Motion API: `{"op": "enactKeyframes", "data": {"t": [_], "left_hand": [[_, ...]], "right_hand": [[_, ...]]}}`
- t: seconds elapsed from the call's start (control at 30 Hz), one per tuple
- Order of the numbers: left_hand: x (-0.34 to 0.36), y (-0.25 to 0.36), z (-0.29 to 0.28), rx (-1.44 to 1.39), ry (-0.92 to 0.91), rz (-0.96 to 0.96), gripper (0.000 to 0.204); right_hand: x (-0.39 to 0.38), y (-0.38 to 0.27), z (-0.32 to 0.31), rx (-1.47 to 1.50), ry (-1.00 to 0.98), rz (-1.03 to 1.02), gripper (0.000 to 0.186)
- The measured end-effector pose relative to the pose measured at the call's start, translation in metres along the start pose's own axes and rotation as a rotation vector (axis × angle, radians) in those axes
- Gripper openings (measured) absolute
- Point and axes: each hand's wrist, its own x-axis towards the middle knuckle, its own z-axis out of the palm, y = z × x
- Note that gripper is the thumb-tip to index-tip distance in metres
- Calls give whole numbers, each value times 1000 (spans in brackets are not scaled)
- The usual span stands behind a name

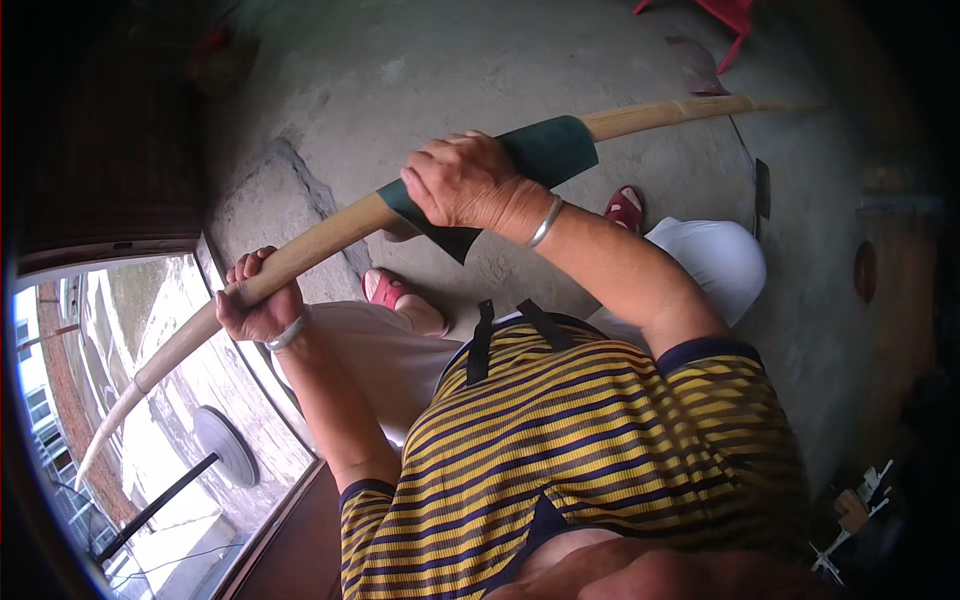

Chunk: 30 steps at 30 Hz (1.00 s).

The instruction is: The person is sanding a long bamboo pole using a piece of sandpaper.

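A long, pale bamboo pole [330, 235] slants across the view in front of me, from the lower left up to the far right. Its joints show near both ends. My left hand [265, 300] wraps round it from below, left of the middle. Farther along, my right hand [465, 185] presses down over a dark green sheet [550, 152] that looks like sandpaper. The sheet curves over the pole, and its near corner hangs loose beneath my wrist. My right palm and the inner side of the sheet are hidden.
Grey concrete floor [400, 80] with a crack lies under the pole. To the left, a bright doorway [180, 320] has a round grey disc on a dark rod [225, 445]. A red plastic piece of furniture [728, 22] stands at the far right. My red sandals [385, 288] are below.
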Motion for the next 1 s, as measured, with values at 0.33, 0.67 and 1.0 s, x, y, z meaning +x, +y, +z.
{"op": "enactKeyframes", "data": {"t": [0.33,0.67,1.0], "left_hand": [[-19,-69,-29,-183,50,-29,24],[-21,-80,-9,-150,124,-39,22],[-30,-75,-11,-124,140,-77,22]], "right_hand": [[-30,48,-36,-227,-51,14,22],[-60,161,-103,-347,36,58,30],[-12,37,-38,-140,-271,32,24]]}}
